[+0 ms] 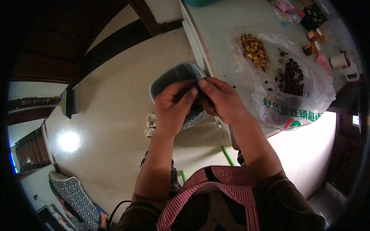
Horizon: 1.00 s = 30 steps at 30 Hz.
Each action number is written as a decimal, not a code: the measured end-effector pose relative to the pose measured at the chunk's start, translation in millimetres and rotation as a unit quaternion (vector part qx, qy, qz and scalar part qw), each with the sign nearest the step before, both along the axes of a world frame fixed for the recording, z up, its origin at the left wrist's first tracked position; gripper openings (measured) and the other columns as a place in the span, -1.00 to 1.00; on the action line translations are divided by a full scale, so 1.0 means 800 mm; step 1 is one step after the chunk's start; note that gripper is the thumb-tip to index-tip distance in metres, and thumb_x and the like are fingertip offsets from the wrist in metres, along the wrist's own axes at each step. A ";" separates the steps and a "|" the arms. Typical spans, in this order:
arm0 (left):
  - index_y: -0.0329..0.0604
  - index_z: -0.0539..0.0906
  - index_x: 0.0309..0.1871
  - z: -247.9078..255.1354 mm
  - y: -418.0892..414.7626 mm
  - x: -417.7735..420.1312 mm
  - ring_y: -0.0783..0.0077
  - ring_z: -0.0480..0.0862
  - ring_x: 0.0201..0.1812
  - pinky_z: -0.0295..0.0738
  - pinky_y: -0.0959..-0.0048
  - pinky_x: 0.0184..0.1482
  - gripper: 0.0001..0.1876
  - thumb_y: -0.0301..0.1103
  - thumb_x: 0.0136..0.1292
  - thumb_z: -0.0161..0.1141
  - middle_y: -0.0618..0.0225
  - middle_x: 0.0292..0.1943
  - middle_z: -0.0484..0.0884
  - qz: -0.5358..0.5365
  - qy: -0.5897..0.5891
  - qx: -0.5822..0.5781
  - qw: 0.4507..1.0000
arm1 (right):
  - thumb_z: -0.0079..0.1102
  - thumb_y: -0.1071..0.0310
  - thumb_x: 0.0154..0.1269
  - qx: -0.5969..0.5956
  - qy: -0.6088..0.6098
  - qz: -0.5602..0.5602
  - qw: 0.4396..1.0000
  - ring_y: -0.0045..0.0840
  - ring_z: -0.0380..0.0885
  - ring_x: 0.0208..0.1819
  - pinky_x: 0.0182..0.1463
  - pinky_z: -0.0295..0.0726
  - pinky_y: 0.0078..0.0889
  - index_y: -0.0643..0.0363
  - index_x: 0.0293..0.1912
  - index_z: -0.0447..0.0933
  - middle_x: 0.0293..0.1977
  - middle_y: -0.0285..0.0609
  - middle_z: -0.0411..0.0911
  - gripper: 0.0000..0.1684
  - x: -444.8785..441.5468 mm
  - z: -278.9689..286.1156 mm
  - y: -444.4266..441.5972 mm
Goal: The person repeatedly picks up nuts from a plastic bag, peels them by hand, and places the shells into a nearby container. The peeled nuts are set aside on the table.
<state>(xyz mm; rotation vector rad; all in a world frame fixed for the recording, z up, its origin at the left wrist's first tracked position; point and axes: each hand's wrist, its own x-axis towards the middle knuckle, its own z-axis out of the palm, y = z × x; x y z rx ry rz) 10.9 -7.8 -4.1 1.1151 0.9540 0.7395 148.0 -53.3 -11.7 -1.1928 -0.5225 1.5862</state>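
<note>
My left hand [173, 104] and my right hand [227, 101] meet with bent fingers over a lined waste bin [152, 88]. Thumbs and fingertips pinch a small dark object [197, 85], mostly hidden, possibly a chestnut. Dark scraps show inside the bin below my wrists. On the table to the right, a translucent plastic bag [245, 79] with green print is spread out. A heap of yellow peeled nuts [254, 52], apparently chestnuts, rests at its far left side. Several dark brown nuts [292, 76] are grouped to their right; whether they lie on or inside the bag is unclear.
The pale table [214, 29] has its edge beside the bin. At its far right are two amber jars [310, 49] and a white mug [339, 60]. White footwear [150, 124] is left of the bin. Lower left, a person's limb [103, 221] shows by a patterned cover [72, 196].
</note>
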 end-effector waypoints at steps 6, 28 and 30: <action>-0.31 0.52 -0.23 0.001 -0.006 0.007 0.73 0.47 -0.47 0.39 0.72 -0.42 -0.86 -0.53 0.12 0.16 0.47 -0.47 0.55 0.014 0.027 0.087 0.996 | 0.00 0.04 0.27 0.036 -0.080 -0.010 0.996 -0.75 0.19 -0.70 -0.65 0.16 -0.65 0.15 -0.47 0.40 -0.73 -0.40 0.26 -0.62 -0.007 -0.006 0.001; -0.32 0.47 -0.36 -0.005 -0.008 0.012 0.70 0.47 -0.56 0.41 0.66 -0.50 -0.85 -0.53 -0.02 0.18 0.39 -0.58 0.53 -0.002 0.157 0.219 0.963 | 0.02 0.17 0.24 0.096 -0.309 0.010 0.946 -0.57 0.26 -0.63 -0.52 0.33 -0.45 0.27 -0.49 0.41 -0.70 -0.12 0.34 -0.65 -0.002 -0.017 0.001; -0.32 0.47 -0.34 -0.009 -0.009 0.012 0.69 0.45 -0.59 0.37 0.67 -0.55 -0.87 -0.54 0.01 0.14 0.40 -0.57 0.52 0.013 0.092 0.131 0.987 | -0.01 0.17 0.26 0.111 -0.316 0.002 0.942 -0.55 0.24 -0.63 -0.51 0.32 -0.42 0.27 -0.48 0.40 -0.70 -0.10 0.32 -0.65 -0.004 -0.021 0.001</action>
